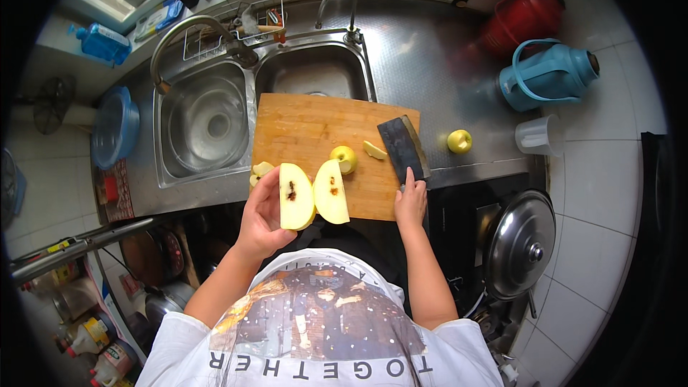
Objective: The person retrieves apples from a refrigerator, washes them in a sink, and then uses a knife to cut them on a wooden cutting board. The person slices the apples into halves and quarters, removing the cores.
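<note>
My left hand (264, 216) is closed around a cut apple half (295, 193), lifted above the front of the wooden cutting board (301, 122). Its pale flesh and brown core face up. A second apple piece (331, 193) adjoins it on the right, core also showing; whether my fingers support it is hidden. My right hand (411, 206) grips a cleaver (403, 145) by its handle, index finger along the dark blade, which lies flat over the board's right edge. Between them on the board are a yellow-green apple (343, 158) and a thin slice (374, 150). More apple pieces (262, 169) sit beside my left hand.
Another apple (459, 141) stands on the steel counter, right of the cleaver. Behind the board is a double sink (204, 125) with two curved taps. A plastic cup (539, 135), a blue jug (541, 75) and a lidded pan (522, 244) stand at the right.
</note>
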Action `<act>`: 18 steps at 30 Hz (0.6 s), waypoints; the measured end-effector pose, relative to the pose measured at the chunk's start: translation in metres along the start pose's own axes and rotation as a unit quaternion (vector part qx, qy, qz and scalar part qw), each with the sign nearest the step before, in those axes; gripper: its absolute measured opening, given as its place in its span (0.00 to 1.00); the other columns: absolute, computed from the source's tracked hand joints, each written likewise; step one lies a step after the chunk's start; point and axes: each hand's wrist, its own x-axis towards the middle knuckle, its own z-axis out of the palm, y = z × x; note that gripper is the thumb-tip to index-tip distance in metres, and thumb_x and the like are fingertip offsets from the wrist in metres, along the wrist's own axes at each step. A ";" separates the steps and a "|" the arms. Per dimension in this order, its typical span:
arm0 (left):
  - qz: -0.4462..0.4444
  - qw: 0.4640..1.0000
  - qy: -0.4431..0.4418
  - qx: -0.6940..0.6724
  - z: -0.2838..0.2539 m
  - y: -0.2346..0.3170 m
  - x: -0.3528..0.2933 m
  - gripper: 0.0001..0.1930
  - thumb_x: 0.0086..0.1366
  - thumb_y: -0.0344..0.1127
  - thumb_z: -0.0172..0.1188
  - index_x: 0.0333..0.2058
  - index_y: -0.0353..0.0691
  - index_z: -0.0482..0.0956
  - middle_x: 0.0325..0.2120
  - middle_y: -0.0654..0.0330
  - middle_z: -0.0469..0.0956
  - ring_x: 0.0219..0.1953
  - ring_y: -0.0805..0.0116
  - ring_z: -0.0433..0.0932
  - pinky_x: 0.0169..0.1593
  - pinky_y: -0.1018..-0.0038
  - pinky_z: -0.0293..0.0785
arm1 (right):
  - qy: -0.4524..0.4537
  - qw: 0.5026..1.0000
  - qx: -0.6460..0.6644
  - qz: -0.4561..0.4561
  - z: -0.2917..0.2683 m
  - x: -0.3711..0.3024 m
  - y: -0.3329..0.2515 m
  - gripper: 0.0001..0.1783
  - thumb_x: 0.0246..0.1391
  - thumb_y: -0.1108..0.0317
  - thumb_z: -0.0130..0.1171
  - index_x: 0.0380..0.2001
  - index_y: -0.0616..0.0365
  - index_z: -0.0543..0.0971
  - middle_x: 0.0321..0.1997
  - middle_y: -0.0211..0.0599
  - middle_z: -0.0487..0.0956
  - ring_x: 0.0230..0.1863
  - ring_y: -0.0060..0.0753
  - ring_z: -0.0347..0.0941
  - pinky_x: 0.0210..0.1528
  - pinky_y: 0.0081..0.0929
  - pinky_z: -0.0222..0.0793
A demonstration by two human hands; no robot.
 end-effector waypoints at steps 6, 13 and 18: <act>-0.004 1.000 0.001 -0.004 -0.003 -0.001 -0.003 0.44 0.43 0.29 0.66 0.59 0.35 0.52 0.53 0.51 0.63 0.58 0.60 0.62 0.60 0.67 0.57 | 0.000 1.000 0.022 -0.010 -0.002 0.002 0.003 0.35 0.44 0.70 0.59 0.58 0.51 0.61 0.39 0.42 0.66 0.43 0.43 0.65 0.46 0.35 0.63; 0.002 1.000 -0.006 -0.012 -0.003 0.001 -0.003 0.44 0.44 0.30 0.67 0.59 0.33 0.51 0.54 0.52 0.62 0.58 0.62 0.61 0.60 0.68 0.56 | 0.000 1.000 -0.003 -0.016 -0.013 -0.001 -0.002 0.30 0.45 0.67 0.59 0.54 0.52 0.65 0.40 0.41 0.68 0.44 0.43 0.67 0.45 0.35 0.64; -0.028 0.999 0.028 -0.035 -0.005 -0.004 -0.001 0.44 0.45 0.32 0.66 0.59 0.32 0.51 0.54 0.54 0.61 0.58 0.64 0.61 0.59 0.67 0.59 | -0.012 0.952 0.294 -0.086 -0.049 0.003 -0.030 0.24 0.51 0.67 0.56 0.52 0.57 0.67 0.43 0.43 0.71 0.41 0.36 0.71 0.41 0.32 0.68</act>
